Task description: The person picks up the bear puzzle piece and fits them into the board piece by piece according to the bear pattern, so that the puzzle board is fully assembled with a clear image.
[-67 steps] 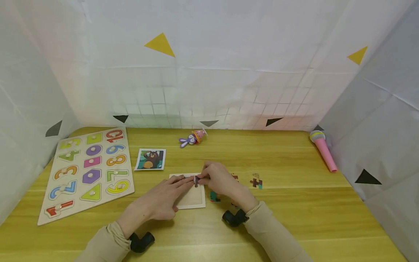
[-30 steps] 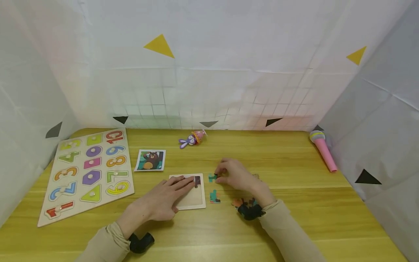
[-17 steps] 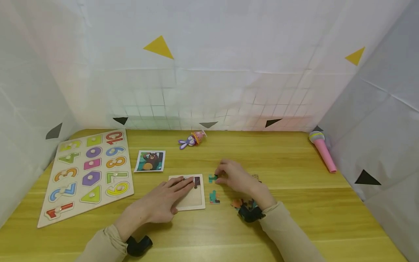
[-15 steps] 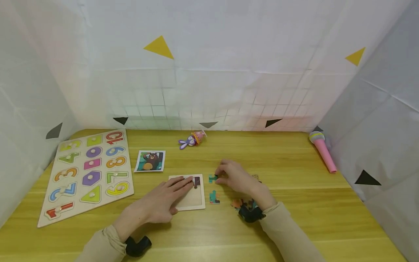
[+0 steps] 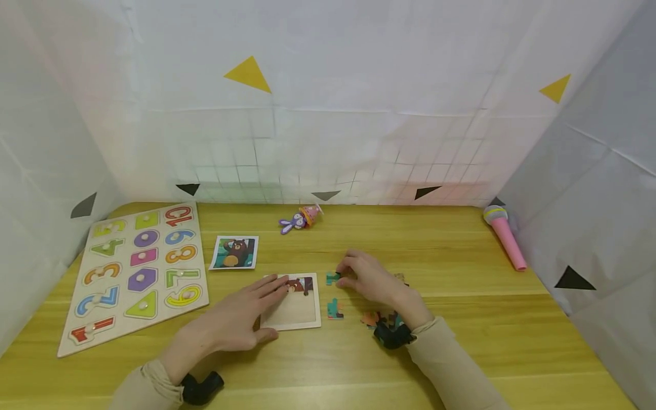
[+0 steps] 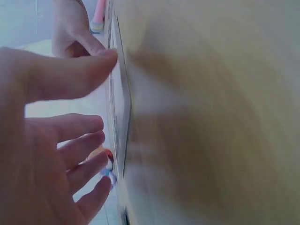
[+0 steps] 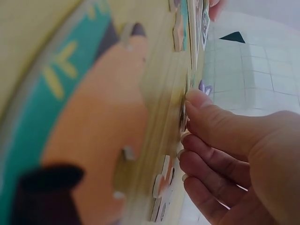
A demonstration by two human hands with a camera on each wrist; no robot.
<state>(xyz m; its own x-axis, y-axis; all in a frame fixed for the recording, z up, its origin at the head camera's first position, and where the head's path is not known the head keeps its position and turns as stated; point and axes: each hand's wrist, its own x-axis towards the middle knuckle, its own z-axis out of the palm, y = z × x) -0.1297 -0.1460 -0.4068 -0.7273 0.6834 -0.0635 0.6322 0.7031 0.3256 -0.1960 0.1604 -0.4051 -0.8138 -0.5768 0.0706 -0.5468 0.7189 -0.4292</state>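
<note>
A shallow wooden puzzle tray (image 5: 316, 307) lies at the middle of the table, with joined bear-picture pieces (image 5: 300, 285) along its top edge. My left hand (image 5: 241, 313) lies with fingers stretched over the tray's left part, covering that corner; its thumb is spread apart near the bottom edge. Just right of the tray, my right hand (image 5: 371, 276) pinches a teal puzzle piece (image 5: 332, 278) between thumb and fingers; in the right wrist view this piece (image 7: 184, 110) shows edge-on at the thumb tip. Below it lies another teal-and-orange piece (image 5: 335, 308).
Several more pieces (image 5: 371, 319) lie under my right wrist, partly hidden. A bear picture card (image 5: 234, 252) and a wooden number board (image 5: 120, 279) are at left. A purple rabbit toy (image 5: 301, 219) lies at the back, a pink toy microphone (image 5: 506, 236) at right.
My right hand left the tray and went right to the teal piece, then stayed there. My left hand has since slid left, uncovering the bear's face in the tray.
</note>
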